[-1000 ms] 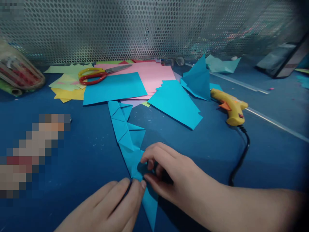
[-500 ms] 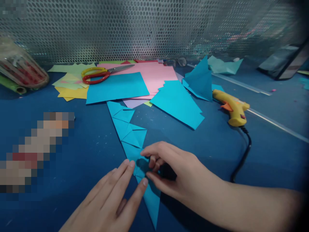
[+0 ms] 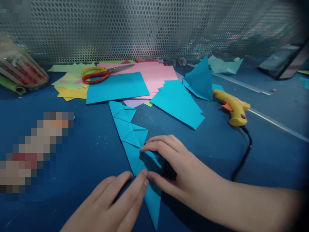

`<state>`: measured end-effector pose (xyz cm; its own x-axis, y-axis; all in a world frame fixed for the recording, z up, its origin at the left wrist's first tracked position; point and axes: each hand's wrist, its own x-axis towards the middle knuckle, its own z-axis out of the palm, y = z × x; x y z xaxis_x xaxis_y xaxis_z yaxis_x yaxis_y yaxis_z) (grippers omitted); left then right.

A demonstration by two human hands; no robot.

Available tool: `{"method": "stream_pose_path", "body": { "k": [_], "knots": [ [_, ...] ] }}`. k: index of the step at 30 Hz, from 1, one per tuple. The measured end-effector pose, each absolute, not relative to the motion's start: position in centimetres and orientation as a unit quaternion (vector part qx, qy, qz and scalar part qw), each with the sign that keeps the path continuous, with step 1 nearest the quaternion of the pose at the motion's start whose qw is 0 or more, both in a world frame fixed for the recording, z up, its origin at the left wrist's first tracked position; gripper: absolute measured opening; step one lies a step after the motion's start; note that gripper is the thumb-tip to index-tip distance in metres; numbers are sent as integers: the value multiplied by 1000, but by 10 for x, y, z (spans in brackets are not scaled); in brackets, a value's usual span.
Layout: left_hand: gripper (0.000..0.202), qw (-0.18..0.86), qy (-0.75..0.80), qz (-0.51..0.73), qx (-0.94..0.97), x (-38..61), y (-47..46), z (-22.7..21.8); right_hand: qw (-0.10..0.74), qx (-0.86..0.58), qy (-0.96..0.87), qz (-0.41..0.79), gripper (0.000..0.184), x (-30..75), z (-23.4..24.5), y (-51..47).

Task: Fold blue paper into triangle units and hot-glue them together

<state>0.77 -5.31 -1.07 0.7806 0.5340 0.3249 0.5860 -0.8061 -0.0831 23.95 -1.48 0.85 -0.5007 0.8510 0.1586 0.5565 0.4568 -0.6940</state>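
A long blue paper strip (image 3: 129, 158), folded into pointed zigzag flaps along its right side, lies on the table in front of me. My left hand (image 3: 108, 199) is at its left edge, with thumb and index finger together on the lower part of the strip. Over the right edge arches my right hand (image 3: 173, 167), thumb apart from the fingers. Its index fingertip touches the strip beneath a raised flap, and its thumb tip is close to my left fingertips. The palm hides part of the paper.
Beyond the strip lie blue sheets (image 3: 118, 88), pink paper (image 3: 156, 72) and red-and-yellow scissors (image 3: 101, 74). A yellow glue gun (image 3: 233, 108) with a black cord (image 3: 246, 154) lies right, beside clear glue sticks (image 3: 277, 122). A plastic jar (image 3: 23, 64) stands far left.
My left fingers have drawn back from flat on the strip, bringing index finger and thumb together. My right fingers have lifted and spread, and a flap now shows beneath them.
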Motion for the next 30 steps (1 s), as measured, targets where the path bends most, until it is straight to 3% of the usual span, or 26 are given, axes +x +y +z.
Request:
{"method": "stream_pose_path", "body": {
  "k": [7, 13, 18, 21, 24, 26, 28, 30],
  "knots": [
    [45, 83, -259, -138, -952, 3, -42, -5, 231, -461, -793, 325, 37, 243, 12, -14],
    [46, 85, -326, -217, -916, 6, -44, -20, 229, -478, -767, 362, 41, 245, 17, -19],
    [59, 97, -344, -170, -918, -1, -45, -19, 193, -469, -734, 453, 44, 240, 25, -25],
    [52, 77, -364, -171, -913, -1, -45, -17, 168, -454, -732, 479, 38, 241, 35, -21],
    [44, 61, -375, -179, -907, 2, -46, -16, 209, -507, -773, 318, 24, 264, 51, -1],
    [44, 70, -365, -184, -910, 3, -46, -15, 208, -596, -768, 108, 33, 298, 60, 21],
    [48, 87, -352, -183, -914, 3, -46, -13, 117, -719, -680, -82, 49, 341, 63, 46],
    [48, 92, -334, -172, -922, 2, -45, -10, -48, -828, -549, -106, 68, 386, 58, 70]
  ]
}}
